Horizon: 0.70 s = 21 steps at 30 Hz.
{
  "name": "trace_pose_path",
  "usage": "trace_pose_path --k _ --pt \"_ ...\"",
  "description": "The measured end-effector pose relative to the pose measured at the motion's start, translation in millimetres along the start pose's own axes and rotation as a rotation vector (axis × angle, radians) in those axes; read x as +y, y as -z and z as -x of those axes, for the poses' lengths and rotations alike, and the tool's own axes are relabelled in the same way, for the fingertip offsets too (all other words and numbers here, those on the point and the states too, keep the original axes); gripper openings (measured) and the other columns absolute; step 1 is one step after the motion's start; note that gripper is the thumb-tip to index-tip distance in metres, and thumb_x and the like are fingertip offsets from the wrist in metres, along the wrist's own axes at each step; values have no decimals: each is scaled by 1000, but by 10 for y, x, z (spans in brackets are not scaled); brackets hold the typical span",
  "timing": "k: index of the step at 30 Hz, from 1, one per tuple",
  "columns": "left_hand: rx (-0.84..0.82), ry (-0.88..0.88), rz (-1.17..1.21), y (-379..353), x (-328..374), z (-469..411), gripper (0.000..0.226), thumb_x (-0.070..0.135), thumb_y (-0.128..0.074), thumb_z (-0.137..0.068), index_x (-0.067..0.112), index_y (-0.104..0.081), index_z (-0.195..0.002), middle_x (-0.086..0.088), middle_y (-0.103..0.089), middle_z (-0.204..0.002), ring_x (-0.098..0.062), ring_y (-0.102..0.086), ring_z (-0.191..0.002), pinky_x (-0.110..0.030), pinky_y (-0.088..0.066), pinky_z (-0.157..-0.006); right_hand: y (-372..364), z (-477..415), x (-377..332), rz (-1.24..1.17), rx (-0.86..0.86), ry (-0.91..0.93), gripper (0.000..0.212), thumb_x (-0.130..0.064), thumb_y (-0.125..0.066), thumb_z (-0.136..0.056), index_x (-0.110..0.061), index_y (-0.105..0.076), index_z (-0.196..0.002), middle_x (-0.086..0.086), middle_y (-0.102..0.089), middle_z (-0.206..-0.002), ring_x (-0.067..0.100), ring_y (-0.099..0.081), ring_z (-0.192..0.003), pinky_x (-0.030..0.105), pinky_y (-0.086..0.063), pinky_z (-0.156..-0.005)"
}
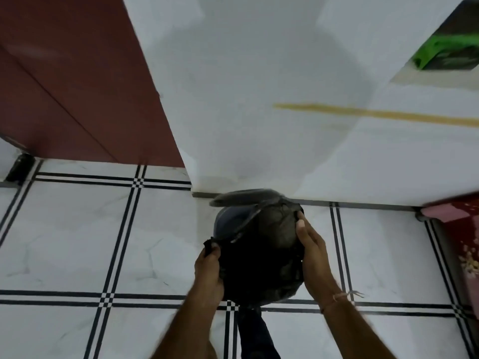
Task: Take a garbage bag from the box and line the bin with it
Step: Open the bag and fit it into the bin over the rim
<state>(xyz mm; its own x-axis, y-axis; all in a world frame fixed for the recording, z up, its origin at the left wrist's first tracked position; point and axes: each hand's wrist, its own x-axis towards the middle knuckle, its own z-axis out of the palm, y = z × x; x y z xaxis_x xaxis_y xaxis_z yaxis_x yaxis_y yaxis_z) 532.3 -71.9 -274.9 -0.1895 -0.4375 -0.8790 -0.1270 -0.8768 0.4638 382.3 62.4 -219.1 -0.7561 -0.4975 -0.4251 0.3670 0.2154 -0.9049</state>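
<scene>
Garbage bag (261, 257), black and thin, is stretched over the top of a small round bin (228, 224) that stands on the floor (77, 242) at the foot of a white wall (259, 99). The left grip (208, 270) is closed on a bunched edge of the bag at the bin's near left side, fingers curled tight around the plastic. The right grip (311, 252) is flatter, palm against the bin's right side with the fingers pressing the bag's edge against the rim at the far right; whether it pinches the film or only pushes on it I cannot tell. The bag covers the right and near parts of the opening, while a grey-blue crescent of the bin's inside shows at the far left. A grey lid (243, 196) juts out behind the bin, tilted up near the wall. The floor is white tile with double black lines. A dark red door (64, 86) stands to the left, and a green box (445, 54) sits high up at the right, well apart from the bin.
</scene>
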Motion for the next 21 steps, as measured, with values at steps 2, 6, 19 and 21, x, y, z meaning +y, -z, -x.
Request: trace_pose_path --k 2,6,19,21 --pt "12 64 68 -75 -181 -459 26 26 -53 -105 13 -66 -124 -12 -72 -114 -30 -68 -101 -38 -55 -78 32 -306 337 -33 30 -58 38 -40 -44 -107 -23 -68 -131 3 -73 -127 22 -68 -120 36 -58 -94" --pt "15 142 239 -228 -472 -1303 30 27 -46 -108 13 -61 -130 -11 -69 -111 -27 -66 -95 -39 -51 -68 10 -906 998 -100 87 -215 51 -56 -42 -102 -21 -75 -120 9 -77 -116 28 -72 -112 41 -60 -89" --pt "-64 -41 278 -478 -615 -2591 29 18 -49 -105 9 -62 -130 -8 -73 -107 -23 -67 -97 -33 -55 -81 356 -1709 1811 -385 249 -150 64 -59 -30 -104 -15 -62 -138 6 -72 -130 22 -67 -122 39 -52 -100" --pt "-16 -78 73 -441 -663 -2664 26 12 -51 -101 9 -69 -120 -9 -75 -106 -27 -68 -96 -38 -58 -82 269 -1684 2020 -252 111 -275 63 -59 -29 -104 -17 -68 -130 6 -75 -124 22 -71 -115 38 -56 -92"
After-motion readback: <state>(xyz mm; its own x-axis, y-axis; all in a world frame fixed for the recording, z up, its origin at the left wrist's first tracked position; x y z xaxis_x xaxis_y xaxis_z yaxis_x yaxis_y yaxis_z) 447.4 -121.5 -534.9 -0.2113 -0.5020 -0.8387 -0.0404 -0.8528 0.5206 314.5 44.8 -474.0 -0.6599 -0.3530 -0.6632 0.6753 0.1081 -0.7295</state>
